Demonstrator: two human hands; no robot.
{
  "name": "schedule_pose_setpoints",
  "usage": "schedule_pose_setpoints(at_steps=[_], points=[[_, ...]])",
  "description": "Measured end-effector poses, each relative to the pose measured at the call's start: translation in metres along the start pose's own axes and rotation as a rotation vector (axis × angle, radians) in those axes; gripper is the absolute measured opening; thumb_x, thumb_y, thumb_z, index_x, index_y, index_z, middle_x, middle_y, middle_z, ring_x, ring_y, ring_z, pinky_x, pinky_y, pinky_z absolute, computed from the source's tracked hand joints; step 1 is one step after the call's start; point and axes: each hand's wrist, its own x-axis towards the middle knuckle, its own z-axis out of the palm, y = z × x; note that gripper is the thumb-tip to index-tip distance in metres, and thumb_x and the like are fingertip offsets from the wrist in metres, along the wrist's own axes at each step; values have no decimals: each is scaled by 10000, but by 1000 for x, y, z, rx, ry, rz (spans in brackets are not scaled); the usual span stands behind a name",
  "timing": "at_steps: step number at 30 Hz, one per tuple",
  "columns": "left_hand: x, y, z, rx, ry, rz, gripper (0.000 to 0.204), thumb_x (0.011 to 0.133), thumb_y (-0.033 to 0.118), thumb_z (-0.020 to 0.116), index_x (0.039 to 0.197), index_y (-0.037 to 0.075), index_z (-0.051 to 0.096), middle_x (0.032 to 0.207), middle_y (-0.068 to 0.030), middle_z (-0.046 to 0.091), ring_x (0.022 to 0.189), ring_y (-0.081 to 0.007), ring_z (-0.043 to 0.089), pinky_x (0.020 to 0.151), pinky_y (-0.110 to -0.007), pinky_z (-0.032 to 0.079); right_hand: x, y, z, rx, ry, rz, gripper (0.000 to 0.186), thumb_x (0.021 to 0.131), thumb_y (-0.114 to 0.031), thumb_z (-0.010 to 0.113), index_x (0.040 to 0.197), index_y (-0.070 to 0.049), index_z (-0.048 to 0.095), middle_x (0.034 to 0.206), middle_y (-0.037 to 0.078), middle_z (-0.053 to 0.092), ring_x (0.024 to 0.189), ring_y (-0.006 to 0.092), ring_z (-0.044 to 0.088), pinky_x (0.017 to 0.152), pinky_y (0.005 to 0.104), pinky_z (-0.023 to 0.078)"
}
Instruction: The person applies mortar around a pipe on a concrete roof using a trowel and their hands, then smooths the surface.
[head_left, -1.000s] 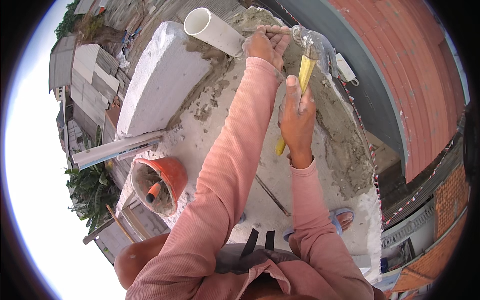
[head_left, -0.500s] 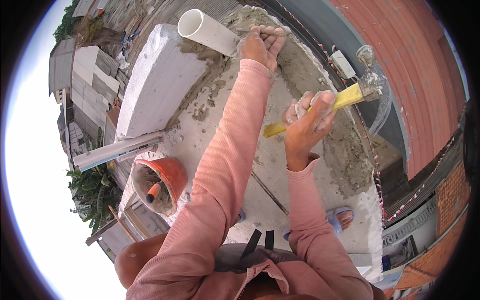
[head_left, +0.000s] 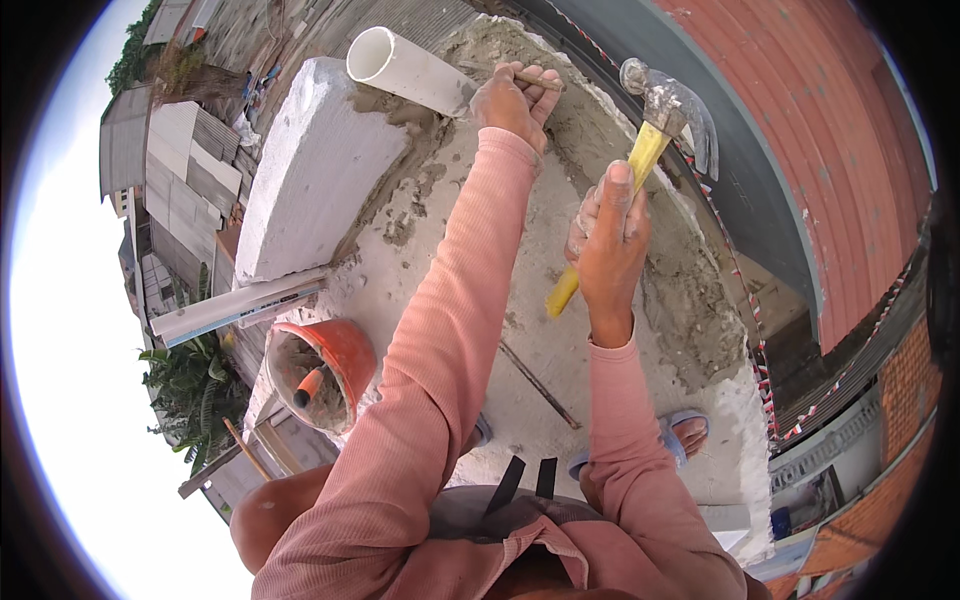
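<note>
My right hand (head_left: 612, 255) grips a claw hammer (head_left: 651, 148) by its yellow handle, thumb laid along it. The grey, mortar-smeared head points up and away from me. Farther off, my left hand (head_left: 508, 105) pinches a short, thin, mortar-coated rod (head_left: 540, 82). Whether it is a chisel or a plain bar I cannot tell. Just left of that hand lies a white plastic pipe (head_left: 410, 68), its open end toward the left. Wet mortar (head_left: 590, 115) is spread on the slab around and beyond the left hand. The hammer head is apart from the rod.
A white block (head_left: 315, 170) stands at the left on the slab. Nearer are an orange bucket (head_left: 352, 365) of mortar with an orange-handled tool inside, and a thin metal rod (head_left: 540, 385). Past the slab's edges are red-and-white tape (head_left: 735, 265), a red roof (head_left: 790, 130) and lower roofs.
My right hand has turned the hammer more upright, its head swinging left and slightly up. The left hand still holds the thin rod in nearly the same place.
</note>
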Motion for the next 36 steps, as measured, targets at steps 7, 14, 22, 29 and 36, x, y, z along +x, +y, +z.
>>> schedule_pose_setpoints(at_steps=[7, 14, 22, 29, 36], points=[[-47, -10, -19, 355, -121, -38, 277, 1050, 246, 470, 1130, -3, 560, 991, -124, 658, 809, -232, 699, 718, -316, 610, -7, -3, -32, 204, -2, 127, 497, 1038, -575, 451, 869, -109, 415, 629, -62, 356, 467, 39, 356, 408, 229, 307], [-22, -8, -16, 194, -140, -63, 288, 1062, 241, 450, 1137, -18, 551, 1014, -147, 661, 871, -251, 710, 753, -327, 618, -13, -10, -31, 155, -41, 140, 529, 1027, -609, 440, 885, -99, 430, 617, -61, 365, 462, 37, 367, 404, 230, 308], [-22, -15, -6, 221, -53, -49, 262, 1074, 214, 426, 1129, -27, 512, 1014, -154, 651, 945, -290, 707, 788, -366, 626, -27, -1, -23, 245, 31, 35, 510, 1036, -585, 441, 866, -104, 425, 613, -62, 361, 461, 36, 369, 408, 229, 308], [-17, -10, -17, 228, -97, -54, 262, 1077, 213, 427, 1115, -29, 519, 1015, -166, 653, 918, -282, 709, 762, -344, 625, -29, 18, 2, 202, -35, 137, 495, 1044, -568, 439, 819, -131, 377, 620, -52, 361, 453, 45, 366, 395, 239, 311], [-57, -13, -24, 568, -239, -81, 332, 1068, 268, 456, 1145, -40, 552, 952, -148, 686, 804, -237, 726, 732, -299, 611, -26, 14, -17, 359, 43, 137, 521, 1031, -609, 424, 812, -140, 360, 606, -51, 334, 436, 51, 353, 380, 235, 288]])
